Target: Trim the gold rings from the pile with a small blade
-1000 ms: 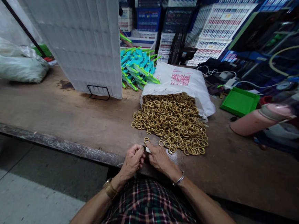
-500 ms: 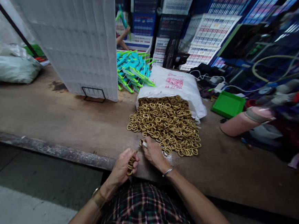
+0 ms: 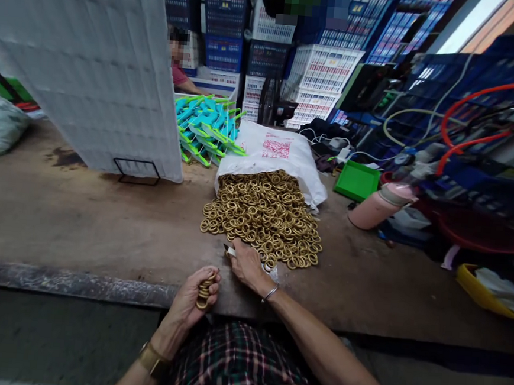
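A row of several brass-coloured rings [image 3: 204, 291] is stacked in my left hand [image 3: 189, 297], whose fingers curl round them just over the table's front edge. My right hand [image 3: 246, 267] is closed at the near edge of a heap of loose rings [image 3: 264, 214]. From its fingers sticks a small object with a white part and a dark pointed tip [image 3: 230, 250], too small to name surely. The heap spills out of a white sack [image 3: 267, 143] with red print. A bit of clear plastic [image 3: 272, 272] lies by my right wrist.
A white panel [image 3: 127, 87] on a black wire stand [image 3: 137, 172] rises at the left. Turquoise and green pieces [image 3: 206, 126] lie behind the sack, near another person [image 3: 180, 77]. To the right are a green tray [image 3: 357, 181], a pink bottle [image 3: 375, 208] and a yellow basin [image 3: 476, 293].
The view has shifted, so the table's contents appear farther left. My left hand has turned, showing more of the rings. My right hand stays by the heap with the small object.
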`<state>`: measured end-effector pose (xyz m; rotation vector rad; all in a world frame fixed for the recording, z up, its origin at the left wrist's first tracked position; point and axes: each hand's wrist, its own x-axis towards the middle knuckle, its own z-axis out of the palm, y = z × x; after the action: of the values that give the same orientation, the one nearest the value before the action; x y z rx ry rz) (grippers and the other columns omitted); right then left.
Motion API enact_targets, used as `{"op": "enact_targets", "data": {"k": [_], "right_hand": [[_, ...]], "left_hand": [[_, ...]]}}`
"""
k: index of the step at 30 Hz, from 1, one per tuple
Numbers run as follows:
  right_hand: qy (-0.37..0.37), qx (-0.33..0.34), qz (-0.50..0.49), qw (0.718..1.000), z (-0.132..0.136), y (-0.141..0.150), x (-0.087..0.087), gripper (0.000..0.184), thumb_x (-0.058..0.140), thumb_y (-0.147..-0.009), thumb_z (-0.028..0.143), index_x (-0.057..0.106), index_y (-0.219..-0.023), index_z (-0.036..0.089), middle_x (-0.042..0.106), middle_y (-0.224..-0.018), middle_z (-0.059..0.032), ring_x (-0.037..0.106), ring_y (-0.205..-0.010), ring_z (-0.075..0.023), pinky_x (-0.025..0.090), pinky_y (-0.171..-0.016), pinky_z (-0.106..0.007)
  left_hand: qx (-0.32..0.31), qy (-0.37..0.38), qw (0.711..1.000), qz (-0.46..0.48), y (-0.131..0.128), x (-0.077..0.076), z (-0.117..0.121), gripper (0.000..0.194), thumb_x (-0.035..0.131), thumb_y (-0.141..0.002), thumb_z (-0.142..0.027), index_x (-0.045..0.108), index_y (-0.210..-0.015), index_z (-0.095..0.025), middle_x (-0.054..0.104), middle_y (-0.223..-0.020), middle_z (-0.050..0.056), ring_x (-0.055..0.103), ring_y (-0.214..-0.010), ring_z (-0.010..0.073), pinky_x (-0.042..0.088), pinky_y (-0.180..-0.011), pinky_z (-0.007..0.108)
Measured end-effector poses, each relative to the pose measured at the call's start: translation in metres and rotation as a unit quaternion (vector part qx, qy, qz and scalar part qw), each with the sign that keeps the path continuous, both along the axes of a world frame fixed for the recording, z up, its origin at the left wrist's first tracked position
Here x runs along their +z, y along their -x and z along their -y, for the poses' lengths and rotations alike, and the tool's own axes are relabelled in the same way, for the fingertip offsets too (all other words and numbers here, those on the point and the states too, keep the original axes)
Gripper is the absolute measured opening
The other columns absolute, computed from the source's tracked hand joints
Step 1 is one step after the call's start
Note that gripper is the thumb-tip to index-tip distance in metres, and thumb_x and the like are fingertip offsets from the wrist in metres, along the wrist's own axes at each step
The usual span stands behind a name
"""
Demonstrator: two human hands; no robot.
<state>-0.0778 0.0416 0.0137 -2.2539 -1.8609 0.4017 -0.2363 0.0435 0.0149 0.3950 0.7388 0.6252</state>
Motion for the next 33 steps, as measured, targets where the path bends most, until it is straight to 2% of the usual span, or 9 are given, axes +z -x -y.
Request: {"op": "enact_targets", "data": {"k": [5, 10, 16, 20, 24, 28, 33], "right_hand": [[-0.082, 0.032, -0.09, 0.992, 0.006, -0.01, -0.014, 0.014, 0.043, -0.082, 0.018, 0.051, -0.092, 0.018, 0.061, -0.074, -0.0026, 0.053, -0.065, -0.0144, 0.03, -0.059, -0.023], [-0.121, 0.022, -0.192, 0.974, 0.012, -0.015, -0.018, 0.011, 0.043, -0.082, 0.026, 0.052, -0.081, 0.019, 0.054, -0.066, 0.0005, 0.049, -0.061, -0.0135, 0.033, -0.059, -0.023], [-0.144, 0.042, -0.253, 0.956, 0.017, -0.017, -0.012, 0.013, 0.046, -0.081, 0.026, 0.056, -0.078, 0.019, 0.056, -0.067, 0.0014, 0.05, -0.061, -0.0116, 0.036, -0.059, -0.022], [-0.164, 0.072, -0.254, 0.95, 0.02, -0.016, -0.011, 0.015, 0.046, -0.082, 0.025, 0.06, -0.082, 0.019, 0.06, -0.069, -0.0002, 0.053, -0.062, -0.0125, 0.039, -0.06, -0.022], [-0.217, 0.127, -0.224, 0.942, 0.022, -0.015, -0.011, 0.019, 0.044, -0.082, 0.02, 0.062, -0.09, 0.018, 0.065, -0.079, -0.0041, 0.058, -0.072, -0.0149, 0.042, -0.067, -0.024], [-0.236, 0.153, -0.186, 0.941, 0.021, -0.013, -0.012, 0.022, 0.043, -0.081, 0.014, 0.062, -0.092, 0.018, 0.066, -0.083, -0.0058, 0.059, -0.075, -0.016, 0.043, -0.07, -0.025], [-0.225, 0.156, -0.163, 0.948, 0.022, -0.009, -0.011, 0.024, 0.044, -0.077, 0.01, 0.06, -0.093, 0.017, 0.066, -0.084, -0.0067, 0.059, -0.076, -0.0163, 0.042, -0.07, -0.025]], "left_hand": [[0.002, -0.014, 1.0, -0.005, -0.003, 0.0, -0.003, 0.024, 0.065, -0.067, -0.016, 0.051, -0.086, -0.015, 0.06, -0.079, 0.002, 0.047, -0.046, 0.0036, 0.032, -0.034, 0.013], [0.009, -0.034, 0.999, 0.0, -0.006, 0.0, -0.01, 0.026, 0.066, -0.066, -0.019, 0.05, -0.086, -0.017, 0.053, -0.064, -0.004, 0.044, -0.042, 0.0034, 0.032, -0.035, 0.013], [-0.002, -0.06, 0.997, -0.047, -0.011, 0.002, -0.013, 0.03, 0.067, -0.067, -0.037, 0.048, -0.078, -0.016, 0.048, -0.058, -0.006, 0.041, -0.039, 0.0027, 0.031, -0.034, 0.013], [-0.018, -0.115, 0.987, -0.112, -0.015, 0.002, -0.009, 0.034, 0.069, -0.064, -0.04, 0.046, -0.075, -0.017, 0.052, -0.062, -0.005, 0.042, -0.041, 0.0028, 0.03, -0.034, 0.012], [-0.041, -0.143, 0.973, -0.176, -0.018, 0.004, -0.006, 0.036, 0.065, -0.067, -0.043, 0.05, -0.089, -0.018, 0.052, -0.059, -0.005, 0.04, -0.037, 0.003, 0.026, -0.032, 0.012], [-0.068, -0.145, 0.975, -0.152, -0.018, 0.006, -0.005, 0.033, 0.062, -0.07, -0.044, 0.053, -0.085, -0.016, 0.05, -0.057, -0.005, 0.039, -0.038, 0.0023, 0.028, -0.033, 0.013], [-0.06, -0.122, 0.982, -0.128, -0.016, 0.004, -0.003, 0.033, 0.065, -0.068, -0.044, 0.051, -0.081, -0.017, 0.05, -0.058, -0.006, 0.04, -0.039, 0.0026, 0.029, -0.034, 0.013]]}}
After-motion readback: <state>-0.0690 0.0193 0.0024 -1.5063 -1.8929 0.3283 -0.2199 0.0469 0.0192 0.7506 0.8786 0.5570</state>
